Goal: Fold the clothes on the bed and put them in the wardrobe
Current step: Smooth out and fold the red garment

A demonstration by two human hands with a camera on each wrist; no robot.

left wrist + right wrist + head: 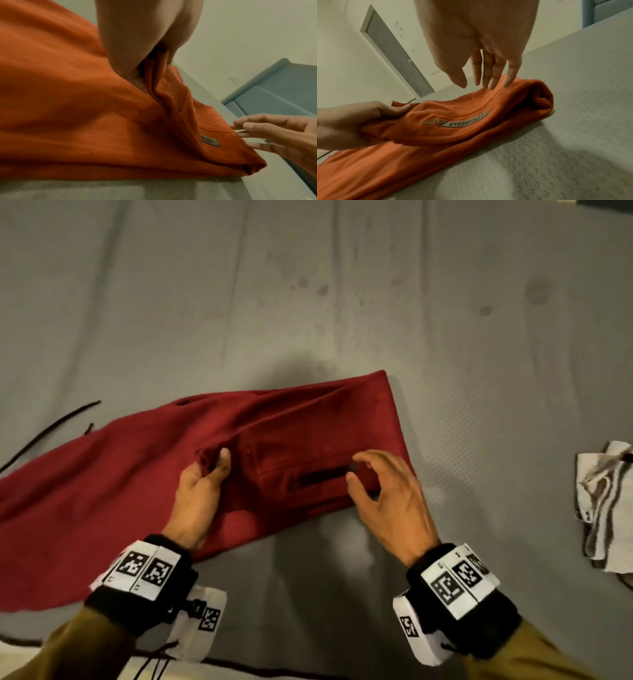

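A dark red garment [308, 422] with a grey brand label lies partly folded on the grey bed sheet [308, 302]; its long unfolded part trails to the left. My left hand [212, 467] grips a bunched fold of the red fabric near the middle, thumb on top. In the left wrist view the red garment [68, 108] fills the frame, and the fold is pinched between thumb and fingers [123, 47]. My right hand [363, 470] is open just over the folded right end by the label. Its straight fingertips [491, 83] hover at the cloth [471, 135].
A crumpled white and grey cloth [603, 508] lies on the bed at the far right. A thin black cord [48, 429] lies on the sheet at the left. A grey door [393, 54] and a blue padded headboard [274, 94] stand beyond the bed.
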